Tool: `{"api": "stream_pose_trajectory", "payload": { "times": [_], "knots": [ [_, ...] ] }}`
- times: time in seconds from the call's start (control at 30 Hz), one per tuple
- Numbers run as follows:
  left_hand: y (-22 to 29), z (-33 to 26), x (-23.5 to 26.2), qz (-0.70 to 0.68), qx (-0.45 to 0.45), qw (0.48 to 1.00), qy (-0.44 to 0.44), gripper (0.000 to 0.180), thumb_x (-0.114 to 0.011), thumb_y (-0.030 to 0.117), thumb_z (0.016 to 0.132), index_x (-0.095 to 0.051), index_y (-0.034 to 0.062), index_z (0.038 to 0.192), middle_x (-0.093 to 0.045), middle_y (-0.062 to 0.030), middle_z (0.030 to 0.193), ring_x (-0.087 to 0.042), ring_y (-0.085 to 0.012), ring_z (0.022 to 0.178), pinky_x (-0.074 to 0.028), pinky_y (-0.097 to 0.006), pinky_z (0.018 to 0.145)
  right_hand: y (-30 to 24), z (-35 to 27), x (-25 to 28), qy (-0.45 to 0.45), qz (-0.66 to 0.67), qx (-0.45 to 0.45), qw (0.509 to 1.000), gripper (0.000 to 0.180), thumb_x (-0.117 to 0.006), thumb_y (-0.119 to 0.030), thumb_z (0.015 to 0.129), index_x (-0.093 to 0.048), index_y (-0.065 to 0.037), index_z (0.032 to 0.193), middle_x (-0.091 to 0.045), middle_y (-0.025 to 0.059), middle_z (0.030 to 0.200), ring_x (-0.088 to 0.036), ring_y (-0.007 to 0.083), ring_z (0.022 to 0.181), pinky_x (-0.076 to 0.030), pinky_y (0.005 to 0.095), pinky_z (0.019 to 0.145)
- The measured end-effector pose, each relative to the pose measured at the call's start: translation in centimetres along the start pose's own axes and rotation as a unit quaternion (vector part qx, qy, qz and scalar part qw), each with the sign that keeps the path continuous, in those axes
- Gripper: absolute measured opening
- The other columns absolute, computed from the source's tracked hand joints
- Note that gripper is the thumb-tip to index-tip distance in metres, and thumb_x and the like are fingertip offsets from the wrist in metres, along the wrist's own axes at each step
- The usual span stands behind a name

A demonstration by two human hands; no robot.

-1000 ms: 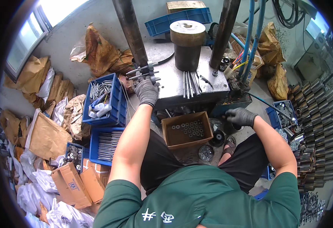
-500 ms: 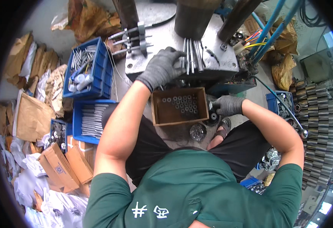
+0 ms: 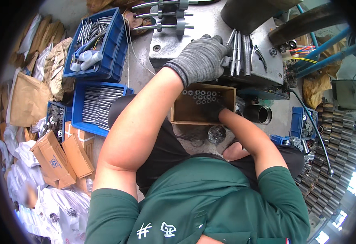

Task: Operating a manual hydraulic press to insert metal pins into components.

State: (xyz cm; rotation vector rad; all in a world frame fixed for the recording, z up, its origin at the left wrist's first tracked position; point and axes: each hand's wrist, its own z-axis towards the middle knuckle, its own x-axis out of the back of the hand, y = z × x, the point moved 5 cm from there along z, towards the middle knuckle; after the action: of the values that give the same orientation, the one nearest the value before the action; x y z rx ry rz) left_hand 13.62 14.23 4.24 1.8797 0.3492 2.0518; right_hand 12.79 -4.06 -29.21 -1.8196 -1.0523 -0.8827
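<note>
Several rods (image 3: 238, 53) lie beside the left hand (image 3: 202, 59).

the rods (image 3: 238, 53) look glossy metal, the glove (image 3: 202, 60) matt cloth.

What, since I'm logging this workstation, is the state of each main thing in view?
Metal rods: lying side by side on the bench.
Brown box: open, holding small round parts.
Left hand: gloved, fingers curled beside the rods; grip unclear.
Right hand: gloved, down inside the box; grip unclear.
Upper blue bin: open, filled.
Lower blue bin: open, filled.
</note>
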Motion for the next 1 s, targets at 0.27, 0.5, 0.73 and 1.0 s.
{"api": "stream_pose_trajectory", "payload": {
  "times": [0.27, 0.5, 0.73, 1.0],
  "knots": [
    [0.0, 0.7, 0.0, -0.001, 0.006, 1.0, 0.011, 0.037, -0.068, 0.027, 0.084, -0.073, 0.0104, 0.116, -0.065, -0.0179, 0.111, -0.063, -0.0359, 0.111, -0.054, -0.047, 0.098, -0.8, 3.6, -3.6, -0.14, 0.092, -0.099, 0.981, 0.047, -0.056, -0.036, 0.098, -0.065, -0.01, 0.136, -0.065, 0.0179, 0.136, -0.063, 0.0307, 0.126, -0.051, 0.0434, 0.104],
    [0.0, 0.6, -0.3, -0.001, 0.012, 1.0, 0.017, 0.028, -0.065, 0.027, 0.09, -0.075, 0.0097, 0.11, -0.065, -0.0175, 0.106, -0.065, -0.035, 0.107, -0.055, -0.048, 0.094, 0.3, 4.1, -2.6, -0.078, 0.062, -0.101, 0.99, 0.045, -0.056, -0.035, 0.098, -0.066, -0.008, 0.134, -0.065, 0.0199, 0.135, -0.062, 0.0317, 0.127, -0.051, 0.0441, 0.104],
    [0.1, 0.7, -0.3, 0.016, 0.016, 1.0, -0.017, 0.028, -0.066, 0.024, 0.088, -0.075, 0.0079, 0.11, -0.064, -0.0158, 0.111, -0.064, -0.0327, 0.11, -0.055, -0.047, 0.095, -1.0, 3.3, 3.0, 0.019, 0.015, -0.083, 0.996, 0.043, -0.055, -0.033, 0.099, -0.067, -0.006, 0.131, -0.066, 0.022, 0.133, -0.061, 0.0328, 0.129, -0.051, 0.0449, 0.105],
    [0.9, 1.6, -0.4, -0.004, 0.013, 0.999, -0.03, 0.028, -0.066, 0.023, 0.087, -0.074, 0.007, 0.109, -0.065, -0.0165, 0.111, -0.064, -0.033, 0.11, -0.055, -0.048, 0.094, 5.9, 3.5, -4.5, 0.055, -0.046, -0.215, 0.974, 0.056, -0.059, -0.03, 0.094, -0.053, 0.0, 0.141, -0.053, 0.0239, 0.148, -0.061, 0.0362, 0.126, -0.05, 0.0475, 0.106]
  ]
}}
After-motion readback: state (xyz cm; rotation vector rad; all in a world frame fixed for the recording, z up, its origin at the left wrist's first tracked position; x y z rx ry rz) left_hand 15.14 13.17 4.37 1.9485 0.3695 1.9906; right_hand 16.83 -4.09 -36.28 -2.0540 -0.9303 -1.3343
